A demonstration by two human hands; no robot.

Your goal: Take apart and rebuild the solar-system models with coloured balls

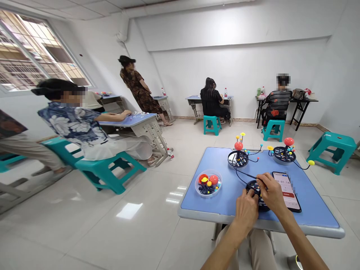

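At the near part of the blue table, a black round base (263,206) printed with small white marks lies partly hidden under both hands. My left hand (248,204) is closed at the base's left side, its fingertips pressed together on it. My right hand (271,190) pinches a thin black curved rod (246,173) just above the base. The rod reaches left and bends back toward the base; its joint there is hidden by my fingers. A clear round tray (197,186) to the left holds red, orange and yellow balls and dark small parts.
Two planet models, one with a red ball (238,146) and another with a red ball (288,141), stand at the table's back. A phone (287,191) showing a timer lies right of my hands. Green stools (332,148) and several people at other desks are around.
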